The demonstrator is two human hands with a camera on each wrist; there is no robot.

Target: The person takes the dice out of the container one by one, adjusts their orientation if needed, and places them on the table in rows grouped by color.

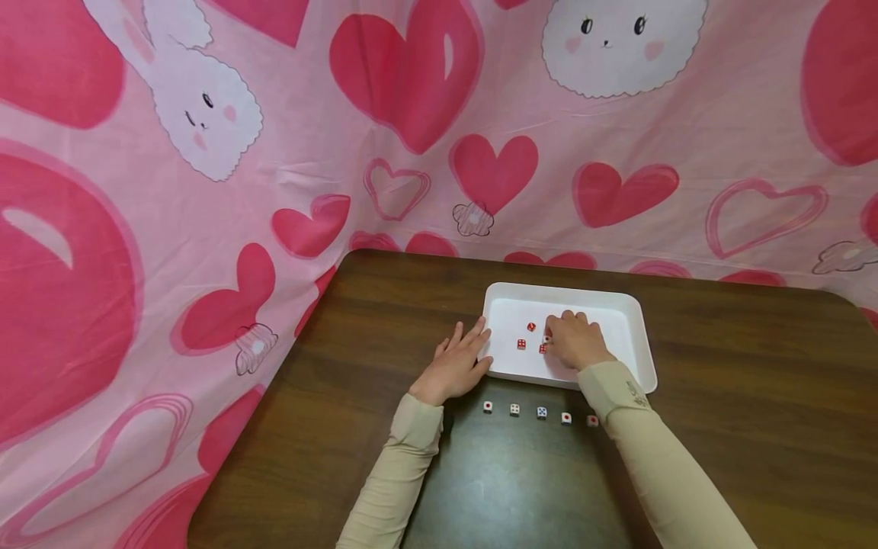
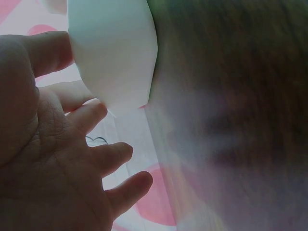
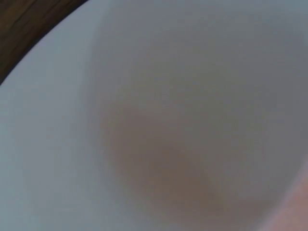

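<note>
A shallow white tray (image 1: pixel 645 347) lies on the table. My left hand (image 1: pixel 453 367) rests at its left end with fingers spread, thumb and fingertips touching the rim; the left wrist view shows the spread fingers (image 2: pixel 115 156) beside the tray's white outer wall (image 2: pixel 113 53). Inside the tray, my right hand (image 1: pixel 578 341) reaches down with curled fingers and pinches a white die (image 1: pixel 546 339), mostly covered by the fingertips. Close by on the tray floor lie red dice (image 1: pixel 521 345). The right wrist view is blurred, with pale tray floor (image 3: pixel 48 144) and a bit of skin.
In front of the tray, several dice stand in a spaced row on the brown table (image 1: pixel 741 396): white ones (image 1: pixel 514 409) and, at the right end near the right sleeve, a red one (image 1: pixel 593 420). A pink heart-patterned cloth (image 1: pixel 521 99) hangs behind and at the left.
</note>
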